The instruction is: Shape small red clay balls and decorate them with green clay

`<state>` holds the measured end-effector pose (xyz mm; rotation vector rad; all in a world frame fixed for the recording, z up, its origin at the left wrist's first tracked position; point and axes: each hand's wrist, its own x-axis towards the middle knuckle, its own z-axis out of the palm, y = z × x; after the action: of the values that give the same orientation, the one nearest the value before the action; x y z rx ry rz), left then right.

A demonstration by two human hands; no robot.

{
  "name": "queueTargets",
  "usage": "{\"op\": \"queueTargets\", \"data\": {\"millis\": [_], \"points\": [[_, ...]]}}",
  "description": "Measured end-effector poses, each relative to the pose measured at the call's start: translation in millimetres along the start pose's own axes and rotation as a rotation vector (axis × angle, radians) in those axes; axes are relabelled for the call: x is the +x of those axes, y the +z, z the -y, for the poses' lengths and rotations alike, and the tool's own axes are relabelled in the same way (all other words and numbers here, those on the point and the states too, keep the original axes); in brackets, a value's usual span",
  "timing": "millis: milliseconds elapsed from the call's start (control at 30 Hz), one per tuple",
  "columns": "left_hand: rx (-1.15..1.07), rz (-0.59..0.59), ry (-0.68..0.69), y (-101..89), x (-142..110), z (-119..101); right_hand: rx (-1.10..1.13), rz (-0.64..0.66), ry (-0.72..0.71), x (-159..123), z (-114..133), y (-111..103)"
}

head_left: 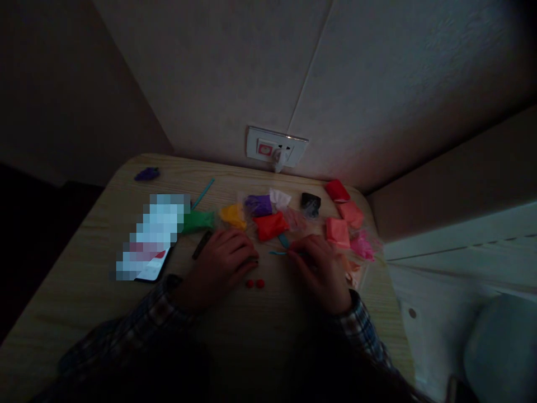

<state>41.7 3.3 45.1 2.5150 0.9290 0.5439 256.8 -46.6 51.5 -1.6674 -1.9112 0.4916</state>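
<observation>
My right hand [321, 268] is closed around a thin blue modelling tool [277, 253], whose narrow end points left out of the fingertips. To its left, my left hand [222, 263] rests low over the table with its fingers curled together. A small dark bit [254, 261] shows at those fingertips; the dim light hides what it is. Two small red clay balls [260, 284] lie side by side on the table, between the hands and nearer to me. Just beyond the right fingers is a flat blue piece [284, 241], beside a packet of orange-red clay [271, 225].
Clay packets in green [199, 221], yellow [233, 215], purple [258, 205], black [311, 202] and pink [338, 232] line the back and right. A lit phone [153, 240] lies left. Behind it are a blue stick [203, 194] and a purple lump [146, 174]. A wall socket [268, 146] holds a plug.
</observation>
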Motion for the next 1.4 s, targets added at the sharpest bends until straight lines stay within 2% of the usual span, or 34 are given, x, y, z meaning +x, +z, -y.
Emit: {"op": "queueTargets", "data": {"millis": [433, 667, 867, 1000, 1400], "points": [[0.017, -0.005, 0.043, 0.3, -2.6, 3.7, -0.013, -0.004, -0.018, 2.1, -2.2, 2.1], [0.051, 0.023, 0.036, -0.4, -0.4, 0.3, -0.01, -0.046, -0.055, 3.6, -5.0, 4.5], [0.028, -0.073, 0.034, 1.3, -0.7, 2.5, 0.017, -0.086, -0.099, 5.4, -7.1, 8.2], [0.042, -0.071, 0.052, 1.4, -2.0, 3.4, 0.022, -0.103, -0.117, 6.4, -8.5, 8.0], [0.01, -0.07, 0.075, 1.5, -3.7, 7.7, -0.082, -0.003, -0.125, 4.8, -3.2, 10.4]]}}
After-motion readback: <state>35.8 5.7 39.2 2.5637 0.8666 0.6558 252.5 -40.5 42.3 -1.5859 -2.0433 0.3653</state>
